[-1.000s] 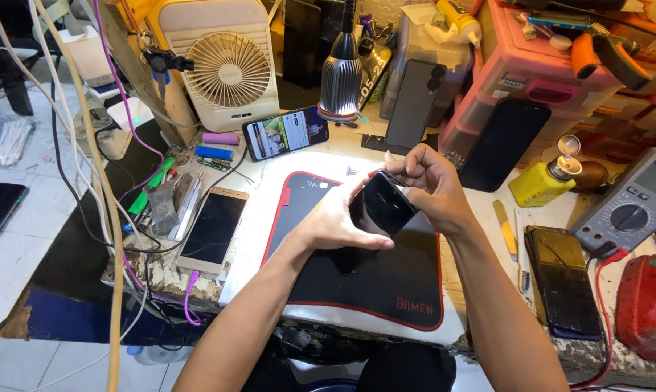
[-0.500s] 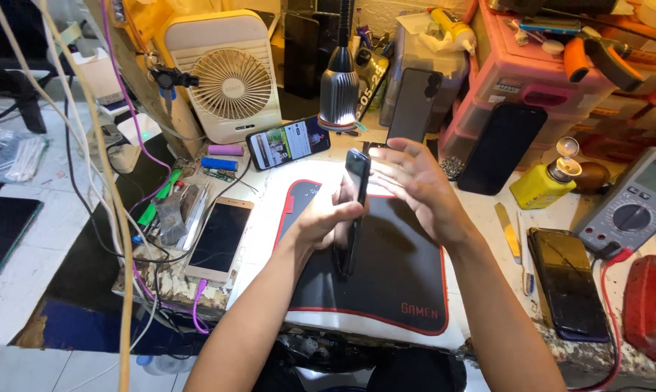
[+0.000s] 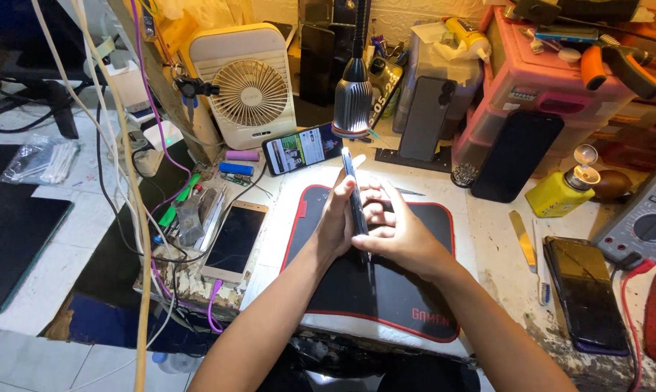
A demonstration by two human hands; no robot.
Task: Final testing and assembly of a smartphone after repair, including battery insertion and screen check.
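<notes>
Bench crowded. Black mat with red border (image 3: 408, 290) lay centred on the worktop; a cream desk fan (image 3: 249, 91) stood behind it, a lamp head (image 3: 353, 109) shone down beside it, and pink drawers (image 3: 553, 80) stood to the right.

Dark phone (image 3: 355, 199) was held on edge, upright, above the mat's far half. Left hand (image 3: 337, 221) pressed flat against its left face; right hand (image 3: 400, 236) closed on the right face, fingers wrapped round the lower edge. Both hands gripping the phone; neither empty.

Judgement: with the phone pinched this thin-side-up, even pressure from both palms, low over the mat, would guard against a slip.

Smaller: yellow bottle (image 3: 564, 192), thin pry blade (image 3: 522, 239).
</notes>
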